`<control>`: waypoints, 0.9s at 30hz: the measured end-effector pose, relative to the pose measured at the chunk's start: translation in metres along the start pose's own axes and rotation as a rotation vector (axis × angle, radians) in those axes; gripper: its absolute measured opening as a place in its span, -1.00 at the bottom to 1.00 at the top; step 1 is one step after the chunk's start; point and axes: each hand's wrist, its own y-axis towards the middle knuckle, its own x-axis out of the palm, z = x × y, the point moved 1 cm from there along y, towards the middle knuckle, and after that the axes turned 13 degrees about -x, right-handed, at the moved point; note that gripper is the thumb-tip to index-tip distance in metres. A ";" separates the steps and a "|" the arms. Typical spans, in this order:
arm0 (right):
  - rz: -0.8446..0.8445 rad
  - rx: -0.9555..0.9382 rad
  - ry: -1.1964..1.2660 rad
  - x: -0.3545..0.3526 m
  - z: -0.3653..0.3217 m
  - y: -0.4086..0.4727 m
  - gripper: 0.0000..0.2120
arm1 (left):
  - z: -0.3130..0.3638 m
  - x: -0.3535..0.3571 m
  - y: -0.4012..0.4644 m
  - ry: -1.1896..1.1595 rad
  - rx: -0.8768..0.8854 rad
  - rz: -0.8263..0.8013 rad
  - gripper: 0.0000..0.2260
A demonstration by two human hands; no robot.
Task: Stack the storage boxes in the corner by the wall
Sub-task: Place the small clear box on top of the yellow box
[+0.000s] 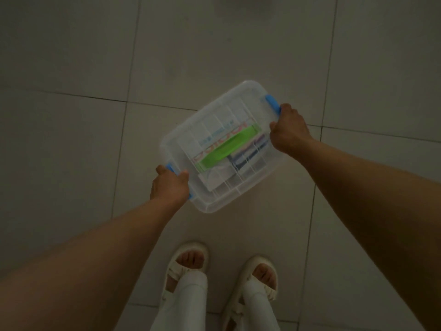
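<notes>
You are looking straight down at a floor [71, 56] of large pale grey tiles, crossed by thin dark grout lines; the room is dim and no wall or corner shows in the head view.

On the left, your left hand [168, 185] curls round the near blue clip [172, 172] at one short end of the storage box [223, 144], thumb over the lid edge and fingers wrapped beneath, where you cannot see them. The box is clear plastic with a ribbed lid, held above the floor between both hands, turned at an angle so its far end points up and right. It sits over the tile joint ahead of your feet.

Through the lid a green handle [228, 145] lies along the middle. Beneath it are flat packets or papers with red and blue print; blur and the ribbing keep you from reading them.

On the right, your right hand [290, 131] grips the other short end just below the far blue clip [272, 103], fingers curled over the rim.

At the bottom, your two feet in white sandals [188, 266] and pale trouser legs [181, 304] stand on the tiles, cut off by the lower edge.
</notes>
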 end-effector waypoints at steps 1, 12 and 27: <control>0.001 0.001 0.006 0.003 0.001 0.004 -0.59 | 0.001 0.002 0.002 -0.018 -0.009 -0.002 -0.54; -0.021 0.092 0.079 -0.006 0.004 0.004 -0.59 | 0.012 -0.012 0.010 -0.144 -0.050 0.026 -0.58; 0.132 0.324 0.176 -0.154 0.016 -0.153 -0.62 | 0.069 -0.096 -0.154 0.074 0.238 0.126 -0.61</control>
